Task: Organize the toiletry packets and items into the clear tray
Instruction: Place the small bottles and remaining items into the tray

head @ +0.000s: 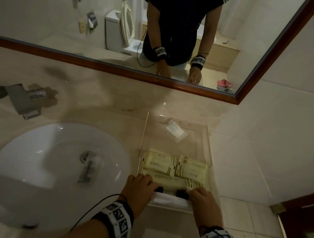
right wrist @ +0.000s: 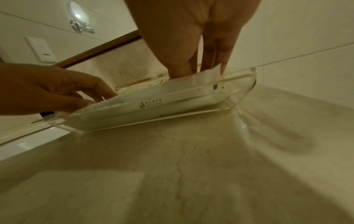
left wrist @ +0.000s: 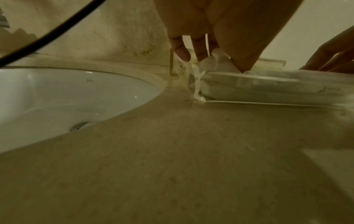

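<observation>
Beige stone formed the counter [head: 103, 101] beside a white sink [head: 50, 165], under a wood-framed mirror [head: 118, 70]. Right of the sink sat the clear tray [head: 207, 141], its far end holding only one small clear sachet [head: 176, 131]. Cream packets [head: 174, 166] lay flat, side by side, filling the near half.

Both hands worked at the tray's near wall. On the left hand [head: 139, 183], the fingers [left wrist: 180, 50] reached down and pinched one end of a long white packet [right wrist: 172, 94]; the right hand [head: 203, 198] pinched the other end between thumb and fingers [right wrist: 226, 48]. The packet stood on its edge against the near wall, probably so it would slot into the narrow gap left in front of the cream ones. Holding both ends likely kept the soft packet from sagging or twisting as it went in. Two small dark items [head: 169, 191] showed between the hands; what they were could not be made out.
</observation>
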Tool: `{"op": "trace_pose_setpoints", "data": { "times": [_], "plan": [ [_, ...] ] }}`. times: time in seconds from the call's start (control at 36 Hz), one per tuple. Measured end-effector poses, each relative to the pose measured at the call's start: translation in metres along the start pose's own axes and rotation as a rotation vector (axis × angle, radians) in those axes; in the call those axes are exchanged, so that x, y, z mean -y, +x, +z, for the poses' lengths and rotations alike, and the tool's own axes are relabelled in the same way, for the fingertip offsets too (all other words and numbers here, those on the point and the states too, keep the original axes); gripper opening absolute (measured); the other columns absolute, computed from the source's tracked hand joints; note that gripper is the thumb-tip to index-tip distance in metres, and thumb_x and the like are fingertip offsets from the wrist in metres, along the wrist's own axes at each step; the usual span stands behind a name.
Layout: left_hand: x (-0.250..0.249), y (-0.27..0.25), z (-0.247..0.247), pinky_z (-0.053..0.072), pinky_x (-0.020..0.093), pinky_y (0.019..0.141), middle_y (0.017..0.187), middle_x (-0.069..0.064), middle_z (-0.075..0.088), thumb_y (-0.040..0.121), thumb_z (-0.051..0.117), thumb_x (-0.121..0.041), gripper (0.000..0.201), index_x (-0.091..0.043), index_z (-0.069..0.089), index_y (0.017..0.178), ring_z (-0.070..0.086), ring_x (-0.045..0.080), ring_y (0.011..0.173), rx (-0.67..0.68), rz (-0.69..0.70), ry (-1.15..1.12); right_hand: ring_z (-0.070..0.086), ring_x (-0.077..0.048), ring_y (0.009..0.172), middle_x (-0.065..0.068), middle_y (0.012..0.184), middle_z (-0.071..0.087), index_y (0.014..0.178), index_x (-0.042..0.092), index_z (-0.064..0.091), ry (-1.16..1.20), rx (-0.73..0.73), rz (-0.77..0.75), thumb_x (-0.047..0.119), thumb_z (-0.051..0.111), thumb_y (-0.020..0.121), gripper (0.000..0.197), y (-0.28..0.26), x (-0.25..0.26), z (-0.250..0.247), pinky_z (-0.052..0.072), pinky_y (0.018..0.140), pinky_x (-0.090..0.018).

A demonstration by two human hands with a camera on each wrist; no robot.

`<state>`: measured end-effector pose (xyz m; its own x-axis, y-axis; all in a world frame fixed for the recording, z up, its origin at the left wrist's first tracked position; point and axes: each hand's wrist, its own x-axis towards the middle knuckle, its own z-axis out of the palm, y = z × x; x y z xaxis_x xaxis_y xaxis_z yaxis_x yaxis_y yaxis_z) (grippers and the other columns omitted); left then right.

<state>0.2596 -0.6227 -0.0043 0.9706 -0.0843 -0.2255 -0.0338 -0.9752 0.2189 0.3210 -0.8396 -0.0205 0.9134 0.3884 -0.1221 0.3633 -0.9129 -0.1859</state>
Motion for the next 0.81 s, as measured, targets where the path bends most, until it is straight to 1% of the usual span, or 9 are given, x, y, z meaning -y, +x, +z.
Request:
{"op": "trace_pose_setpoints", "data": {
  "times": [0.06, 0.11, 0.22, 0.31, 0.42, 0.47, 0.56, 0.61, 0.81],
  "plan": [
    [-0.001, -0.001, -0.001, 0.033, 0.037, 0.094, 0.127, -0.002, 0.049, 0.093, 0.046, -0.028, 0.034, -0.027, 0.052, 0.126, 0.046, 0.023, 0.119, 0.029, -0.009, -0.009, 0.064, -0.02, 0.064, 0.001, 0.08, 0.067, 0.082, 0.024, 0.072, -0.018, 0.02, 0.018, 0.014, 0.087, 0.055, 0.032, -0.002, 0.002, -0.003, 0.052, 0.048, -0.025],
    [0.003, -0.003, -0.003, 0.029, 0.036, 0.101, 0.136, -0.003, 0.041, 0.097, 0.036, -0.029, 0.038, -0.028, 0.044, 0.134, 0.038, 0.021, 0.126, -0.006, -0.009, -0.051, 0.065, -0.022, 0.066, -0.001, 0.085, 0.069, 0.085, 0.023, 0.073, -0.014, -0.002, 0.041, 0.01, 0.085, 0.055, 0.035, -0.004, 0.007, -0.01, 0.055, 0.051, -0.029],
    [0.017, -0.013, -0.009, 0.031, 0.034, 0.101, 0.136, -0.007, 0.042, 0.098, 0.032, -0.038, 0.037, -0.033, 0.043, 0.133, 0.039, 0.018, 0.126, -0.063, -0.021, -0.126, 0.065, -0.029, 0.083, -0.007, 0.104, 0.066, 0.1, 0.018, 0.071, 0.09, -0.071, 0.065, 0.005, 0.075, 0.069, 0.034, -0.003, 0.025, -0.027, 0.057, 0.066, -0.038],
    [0.037, -0.019, -0.015, 0.033, 0.036, 0.101, 0.135, -0.006, 0.043, 0.097, 0.03, -0.04, 0.036, -0.031, 0.047, 0.128, 0.042, 0.02, 0.125, -0.041, -0.066, -0.111, 0.061, -0.027, 0.096, -0.005, 0.114, 0.06, 0.104, 0.016, 0.069, 0.133, -0.073, 0.024, 0.009, 0.066, 0.08, 0.026, 0.004, 0.052, -0.038, 0.053, 0.078, -0.037],
    [0.073, -0.033, -0.017, 0.034, 0.039, 0.102, 0.138, -0.004, 0.044, 0.075, 0.001, -0.052, 0.077, -0.029, 0.049, 0.13, 0.043, 0.023, 0.126, -0.015, -0.125, -0.121, 0.06, -0.019, 0.101, 0.002, 0.113, 0.057, 0.103, 0.019, 0.067, 0.194, -0.066, -0.059, 0.014, 0.058, 0.087, 0.019, 0.019, 0.101, -0.041, 0.049, 0.081, -0.03],
    [0.092, -0.038, -0.017, 0.035, 0.04, 0.102, 0.137, -0.004, 0.047, 0.075, 0.001, -0.054, 0.078, -0.03, 0.051, 0.13, 0.045, 0.023, 0.125, -0.035, -0.177, -0.134, 0.059, -0.019, 0.1, 0.003, 0.112, 0.057, 0.103, 0.019, 0.067, 0.229, -0.03, -0.117, 0.015, 0.055, 0.089, 0.02, 0.027, 0.126, -0.039, 0.047, 0.079, -0.028],
    [0.12, -0.048, -0.021, 0.031, 0.038, 0.106, 0.142, -0.004, 0.041, 0.095, 0.025, -0.047, 0.048, -0.029, 0.046, 0.134, 0.039, 0.022, 0.131, 0.007, -0.285, -0.124, 0.057, -0.021, 0.104, 0.002, 0.115, 0.056, 0.107, 0.021, 0.064, 0.245, 0.054, -0.182, 0.018, 0.052, 0.09, 0.021, 0.038, 0.166, -0.035, 0.047, 0.082, -0.032],
    [0.138, -0.054, -0.023, 0.031, 0.039, 0.106, 0.143, -0.002, 0.04, 0.098, 0.034, -0.042, 0.04, -0.029, 0.044, 0.134, 0.037, 0.023, 0.132, 0.051, -0.353, -0.104, 0.057, -0.021, 0.105, 0.002, 0.118, 0.055, 0.11, 0.023, 0.061, 0.235, 0.105, -0.201, 0.021, 0.05, 0.091, 0.022, 0.046, 0.191, -0.029, 0.046, 0.083, -0.031],
    [0.194, -0.06, -0.021, 0.023, 0.05, 0.112, 0.143, 0.011, 0.037, 0.098, 0.032, -0.036, 0.046, -0.02, 0.033, 0.142, 0.033, 0.034, 0.133, 0.331, -0.555, -0.116, 0.055, -0.02, 0.111, 0.002, 0.124, 0.052, 0.122, 0.026, 0.053, 0.149, 0.325, -0.207, 0.028, 0.047, 0.093, 0.029, 0.078, 0.257, 0.007, 0.045, 0.096, -0.031]
  ]
}}
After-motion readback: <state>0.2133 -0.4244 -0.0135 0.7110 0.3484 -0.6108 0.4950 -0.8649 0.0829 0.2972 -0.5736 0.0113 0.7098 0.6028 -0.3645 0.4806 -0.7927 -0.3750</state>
